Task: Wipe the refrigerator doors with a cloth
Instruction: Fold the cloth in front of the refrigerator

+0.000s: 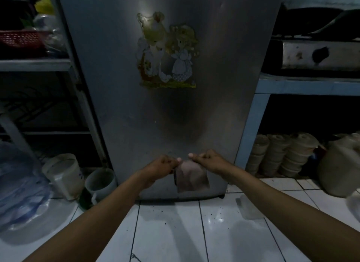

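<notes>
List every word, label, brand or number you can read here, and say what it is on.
No text can be read.
Sticker on the refrigerator door: pictures only, no words visible.
White container on the floor: faint bluish marks, too blurred to read.
Cloth: no print visible.

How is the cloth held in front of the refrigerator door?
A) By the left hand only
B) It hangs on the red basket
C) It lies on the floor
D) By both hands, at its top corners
D: the left hand and right hand each pinch a top corner of the cloth, which hangs before the door.
</notes>
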